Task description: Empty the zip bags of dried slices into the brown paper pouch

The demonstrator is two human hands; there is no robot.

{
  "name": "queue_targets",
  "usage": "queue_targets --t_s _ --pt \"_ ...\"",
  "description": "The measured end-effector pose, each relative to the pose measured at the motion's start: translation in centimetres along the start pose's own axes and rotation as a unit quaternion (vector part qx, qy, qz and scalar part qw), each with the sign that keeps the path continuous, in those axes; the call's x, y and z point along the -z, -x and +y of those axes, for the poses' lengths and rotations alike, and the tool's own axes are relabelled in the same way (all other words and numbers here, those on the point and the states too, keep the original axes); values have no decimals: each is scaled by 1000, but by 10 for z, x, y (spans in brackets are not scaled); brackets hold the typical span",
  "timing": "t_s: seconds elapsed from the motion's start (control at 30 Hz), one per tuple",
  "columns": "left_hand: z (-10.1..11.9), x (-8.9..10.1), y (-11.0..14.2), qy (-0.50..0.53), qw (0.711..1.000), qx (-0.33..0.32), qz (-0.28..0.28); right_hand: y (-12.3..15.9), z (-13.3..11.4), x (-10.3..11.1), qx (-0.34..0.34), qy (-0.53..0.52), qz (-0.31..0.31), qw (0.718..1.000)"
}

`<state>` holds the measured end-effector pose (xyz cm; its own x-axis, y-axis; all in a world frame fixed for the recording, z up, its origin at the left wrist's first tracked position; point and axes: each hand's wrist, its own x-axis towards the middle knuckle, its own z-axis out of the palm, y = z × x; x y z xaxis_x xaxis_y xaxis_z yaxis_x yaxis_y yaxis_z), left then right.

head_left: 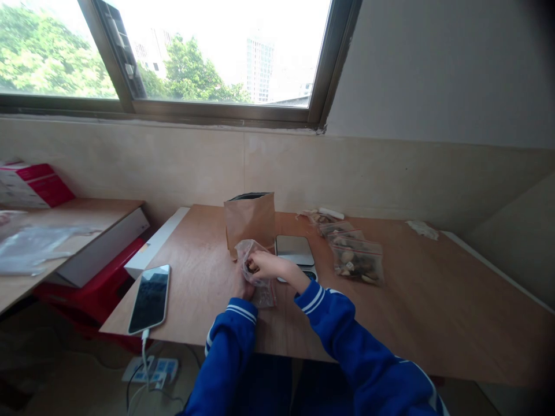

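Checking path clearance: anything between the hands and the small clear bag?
Nothing visible. Both hands already touch the small clear bag: right hand at its mouth, left hand mostly hidden behind it. Brown pouch stands just beyond.

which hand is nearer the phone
Left. The left hand sits at the clear bag, just right of the phone; the right hand is farther right.

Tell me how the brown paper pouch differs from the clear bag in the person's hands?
The brown paper pouch stands upright and opaque; the clear bag is see-through and crumpled. The pouch stands free on the table, while the left hand and right hand grip the bag. Both look open on top.
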<state>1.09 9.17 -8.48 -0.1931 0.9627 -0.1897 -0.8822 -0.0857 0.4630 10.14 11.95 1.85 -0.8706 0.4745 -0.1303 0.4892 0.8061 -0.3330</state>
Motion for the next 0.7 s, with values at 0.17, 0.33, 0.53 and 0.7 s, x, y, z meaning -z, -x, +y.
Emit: queue_targets --t_s 0.17,0.33,0.53,0.7 --pt "1 2 -3 7 1000 -15 5 4 -10 -4 -37 -6 51 998" --pt "0 2 -4 9 999 -35 -12 1 -13 -12 -67 13 86 994" --pt "-2 6 -4 0 998 -58 -17 -9 -10 -29 -127 58 137 981" --pt "-2 8 -3 -17 998 -56 -17 -17 -12 -39 -173 81 141 971"
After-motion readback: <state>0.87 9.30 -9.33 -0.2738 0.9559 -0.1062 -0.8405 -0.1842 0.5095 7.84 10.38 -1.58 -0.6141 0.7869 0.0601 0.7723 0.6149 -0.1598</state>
